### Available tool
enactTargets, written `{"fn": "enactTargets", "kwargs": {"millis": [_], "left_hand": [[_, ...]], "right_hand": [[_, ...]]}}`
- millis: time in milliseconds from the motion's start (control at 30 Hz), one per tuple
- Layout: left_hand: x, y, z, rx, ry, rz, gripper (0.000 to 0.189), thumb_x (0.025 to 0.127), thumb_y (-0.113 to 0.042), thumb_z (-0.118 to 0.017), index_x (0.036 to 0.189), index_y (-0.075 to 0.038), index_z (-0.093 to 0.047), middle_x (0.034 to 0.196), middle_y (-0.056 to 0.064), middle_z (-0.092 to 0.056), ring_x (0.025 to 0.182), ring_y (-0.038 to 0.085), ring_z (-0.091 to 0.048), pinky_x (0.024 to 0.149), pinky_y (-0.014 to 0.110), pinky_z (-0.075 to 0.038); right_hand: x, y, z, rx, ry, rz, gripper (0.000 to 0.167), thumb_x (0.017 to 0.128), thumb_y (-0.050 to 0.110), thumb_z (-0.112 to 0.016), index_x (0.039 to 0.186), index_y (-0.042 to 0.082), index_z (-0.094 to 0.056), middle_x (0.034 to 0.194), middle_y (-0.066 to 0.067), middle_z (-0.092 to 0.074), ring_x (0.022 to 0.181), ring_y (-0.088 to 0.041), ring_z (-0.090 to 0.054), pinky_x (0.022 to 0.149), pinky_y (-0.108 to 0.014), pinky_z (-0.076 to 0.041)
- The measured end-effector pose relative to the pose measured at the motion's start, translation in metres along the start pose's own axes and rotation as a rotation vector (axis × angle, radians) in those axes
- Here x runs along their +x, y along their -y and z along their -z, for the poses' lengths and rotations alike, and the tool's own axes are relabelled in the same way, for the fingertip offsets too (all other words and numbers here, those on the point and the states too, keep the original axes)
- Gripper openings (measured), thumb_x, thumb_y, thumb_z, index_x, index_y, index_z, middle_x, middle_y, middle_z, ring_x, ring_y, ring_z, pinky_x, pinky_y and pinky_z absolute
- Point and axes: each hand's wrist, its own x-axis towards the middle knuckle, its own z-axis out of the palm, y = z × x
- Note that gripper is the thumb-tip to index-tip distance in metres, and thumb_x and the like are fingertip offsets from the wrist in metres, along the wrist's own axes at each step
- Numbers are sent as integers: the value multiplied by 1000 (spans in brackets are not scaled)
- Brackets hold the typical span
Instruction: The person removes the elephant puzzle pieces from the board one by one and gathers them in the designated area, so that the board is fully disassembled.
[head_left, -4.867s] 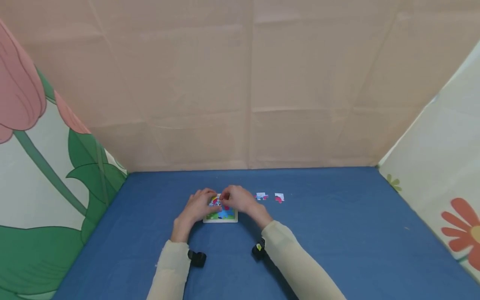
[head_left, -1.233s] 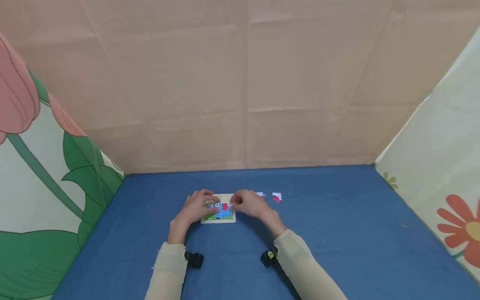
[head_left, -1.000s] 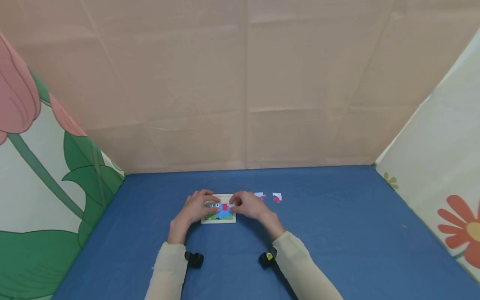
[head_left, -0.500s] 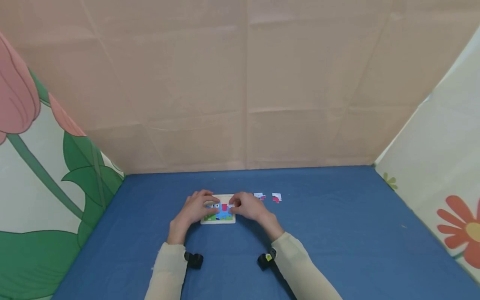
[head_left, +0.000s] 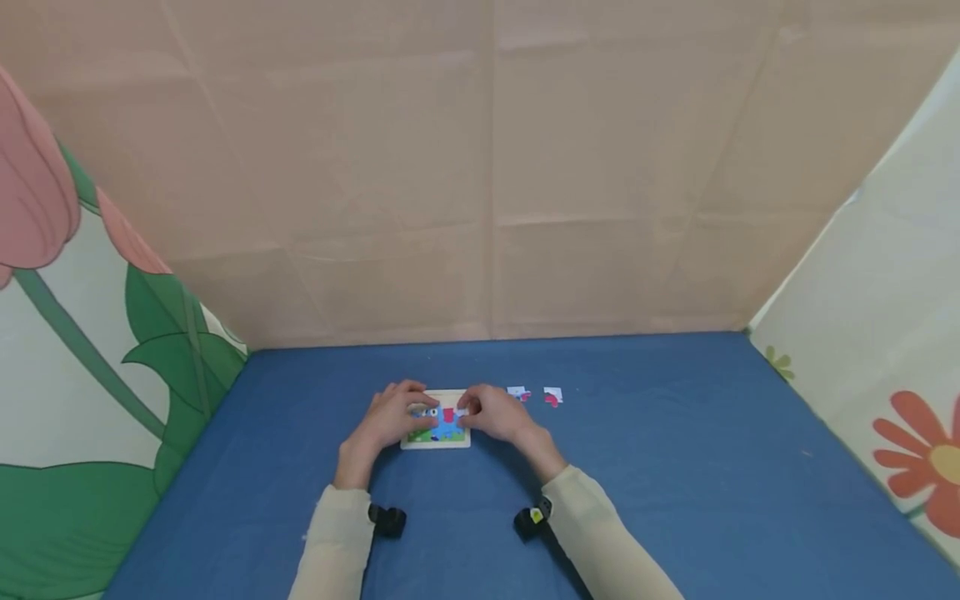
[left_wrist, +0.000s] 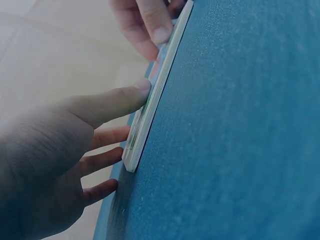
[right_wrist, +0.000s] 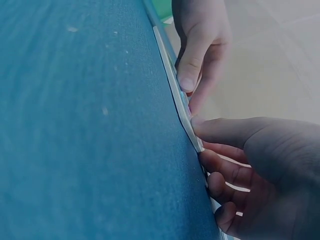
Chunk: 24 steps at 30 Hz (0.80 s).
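Note:
A small jigsaw puzzle board (head_left: pixel 438 444) with a pale wooden frame lies on the blue table, showing blue, green and red picture parts and bare wood along its top. My left hand (head_left: pixel 392 416) rests over its left side, thumb extended on the picture and fingers spread at the left and far edges. At the right side my right hand (head_left: pixel 497 412) pinches a small whitish puzzle piece (head_left: pixel 461 412) against the board, largely hidden by the fingertips. In the right wrist view, the thumb and index finger meet at the board's edge (right_wrist: pixel 176 95).
Two loose puzzle pieces lie right of the board: a white-and-pink one (head_left: pixel 517 392) close to my right hand and a white-and-red one (head_left: pixel 552 397) farther right. A beige backdrop (head_left: pixel 487 208) rises behind the blue table (head_left: pixel 675 467).
My right hand has moved from the board's upper middle to its right side. Yellow seen near the upper left has given way to bare wood. In the last second both hands stay nearly still.

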Motion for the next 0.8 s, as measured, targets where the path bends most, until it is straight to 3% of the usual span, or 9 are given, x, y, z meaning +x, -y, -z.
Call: {"fn": "enactTargets", "kwargs": {"millis": [333,800], "left_hand": [[1,1,-1,5,-3,6,34,87,-38,-76,118,-25,-74,141,4,-53,133,28,-40,114,57,-25],[0,1,-1,-8,-11,7,31,87,-37,-76,117,-27,-74,141,3,-54,132,27,-40,114,58,-26]], "right_hand": [[1,-2,-1,22,-19,32,18,86,18,-78,100,13,-67,81,0,-59,70,-13,-53,61,-29,-44],[0,3,0,52,-28,61,8,92,13,-69,98,13,-64,85,2,-61,74,-13,-54,65,-27,-46]]}}
